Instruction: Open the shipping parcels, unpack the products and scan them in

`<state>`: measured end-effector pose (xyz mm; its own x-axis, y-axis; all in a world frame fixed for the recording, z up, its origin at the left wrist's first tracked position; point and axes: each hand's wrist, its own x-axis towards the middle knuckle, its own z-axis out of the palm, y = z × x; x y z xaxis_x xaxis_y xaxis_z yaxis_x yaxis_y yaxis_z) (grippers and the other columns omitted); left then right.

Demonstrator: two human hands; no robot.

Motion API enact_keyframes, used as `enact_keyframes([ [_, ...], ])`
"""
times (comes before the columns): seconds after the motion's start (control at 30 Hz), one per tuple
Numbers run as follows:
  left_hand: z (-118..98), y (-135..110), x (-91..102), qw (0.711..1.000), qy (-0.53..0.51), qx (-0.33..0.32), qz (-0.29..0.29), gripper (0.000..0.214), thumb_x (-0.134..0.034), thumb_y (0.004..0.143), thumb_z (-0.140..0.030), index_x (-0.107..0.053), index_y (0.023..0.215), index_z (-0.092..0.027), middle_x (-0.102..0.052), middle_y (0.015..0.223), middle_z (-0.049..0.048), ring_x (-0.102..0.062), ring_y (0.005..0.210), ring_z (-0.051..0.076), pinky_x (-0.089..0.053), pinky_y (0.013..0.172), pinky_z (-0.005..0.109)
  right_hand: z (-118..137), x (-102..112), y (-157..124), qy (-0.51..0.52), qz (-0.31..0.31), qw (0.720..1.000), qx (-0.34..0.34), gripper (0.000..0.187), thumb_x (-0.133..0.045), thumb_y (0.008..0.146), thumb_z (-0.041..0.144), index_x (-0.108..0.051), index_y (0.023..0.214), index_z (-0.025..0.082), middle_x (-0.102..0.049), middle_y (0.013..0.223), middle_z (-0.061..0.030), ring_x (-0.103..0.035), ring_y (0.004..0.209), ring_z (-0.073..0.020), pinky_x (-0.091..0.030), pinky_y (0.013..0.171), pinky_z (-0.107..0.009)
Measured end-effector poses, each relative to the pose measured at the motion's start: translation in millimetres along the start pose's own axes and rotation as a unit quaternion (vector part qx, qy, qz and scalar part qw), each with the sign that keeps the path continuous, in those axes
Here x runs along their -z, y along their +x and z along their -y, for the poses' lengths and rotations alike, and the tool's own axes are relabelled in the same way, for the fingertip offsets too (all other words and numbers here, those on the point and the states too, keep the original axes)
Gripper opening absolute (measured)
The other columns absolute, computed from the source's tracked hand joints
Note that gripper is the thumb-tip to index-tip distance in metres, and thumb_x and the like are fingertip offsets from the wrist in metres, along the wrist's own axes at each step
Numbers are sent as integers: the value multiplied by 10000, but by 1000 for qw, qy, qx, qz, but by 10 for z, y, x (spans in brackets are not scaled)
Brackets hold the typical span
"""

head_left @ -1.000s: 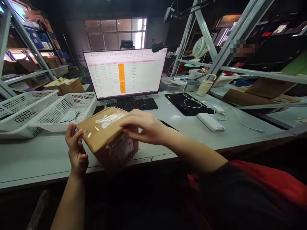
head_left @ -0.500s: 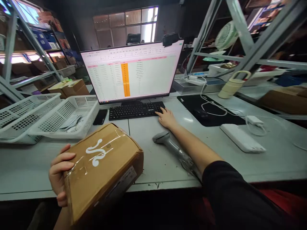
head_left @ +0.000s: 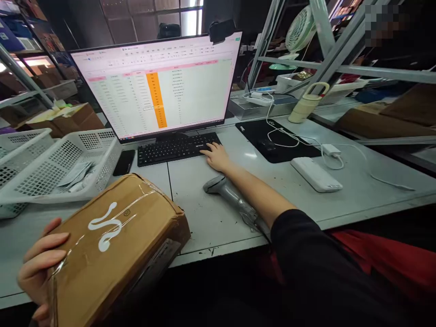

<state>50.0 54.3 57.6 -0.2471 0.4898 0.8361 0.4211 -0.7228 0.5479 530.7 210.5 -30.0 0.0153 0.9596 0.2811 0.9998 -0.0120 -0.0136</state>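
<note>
My left hand [head_left: 39,268] grips the near left end of a taped cardboard box [head_left: 116,245] with a white squiggle logo, held tilted over the table's front edge. My right hand [head_left: 214,156] rests with fingers spread on the right end of the black keyboard [head_left: 173,148], below the monitor [head_left: 156,84] showing a spreadsheet with an orange column. A grey handheld barcode scanner [head_left: 230,197] lies on the table just under my right forearm.
White mesh baskets [head_left: 51,168] with papers stand at the left, a black phone [head_left: 124,162] beside them. A black mouse pad [head_left: 272,141], a white power bank [head_left: 316,174] with its cable and a tape roll [head_left: 306,106] lie to the right. Metal shelving stands behind.
My right hand left the box and reached to the keyboard, where it stays. My left hand carried the box down and to the left, nearer to me.
</note>
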Motion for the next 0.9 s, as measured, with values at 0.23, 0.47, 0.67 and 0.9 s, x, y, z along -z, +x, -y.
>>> enact_keyframes([
  [0.23, -181, -69, -386, 986, -62, -105, -113, 402, -357, 845, -646, -464, 738, -274, -451, 714, 0, -464, 700, 239, -499, 1031, 648, 161, -24, 112, 9, -11, 999, 31, 513, -485, 943, 219, -698, 1409, 232, -495, 1601, -127, -396, 1480, -372, -337, 1203, -572],
  [0.47, -64, -155, -231, 988, -95, -99, -63, 409, -404, 929, -623, -581, 870, -260, -606, 892, 33, -612, 965, 281, -441, 1129, 647, 99, -65, 140, 18, -42, 998, 51, 526, -454, 931, 207, -701, 1396, 195, -535, 1559, -153, -448, 1431, -367, -383, 1180, -558],
  [0.67, -35, -207, -162, 991, -100, -76, -36, 450, -441, 947, -686, -598, 921, -265, -637, 961, 41, -615, 1190, 323, -446, 1145, 621, 92, -128, 127, 7, -38, 998, 53, 524, -466, 928, 222, -703, 1394, 188, -547, 1545, -153, -443, 1437, -368, -383, 1185, -557],
  [0.9, -82, -302, -67, 995, -82, -50, -26, 622, -426, 881, -845, -639, 950, -265, -622, 1269, 92, -386, 1510, 376, -315, 1261, 628, 119, 14, 179, 22, -57, 997, 46, 524, -455, 919, 223, -704, 1378, 181, -525, 1569, -167, -447, 1453, -386, -385, 1172, -603],
])
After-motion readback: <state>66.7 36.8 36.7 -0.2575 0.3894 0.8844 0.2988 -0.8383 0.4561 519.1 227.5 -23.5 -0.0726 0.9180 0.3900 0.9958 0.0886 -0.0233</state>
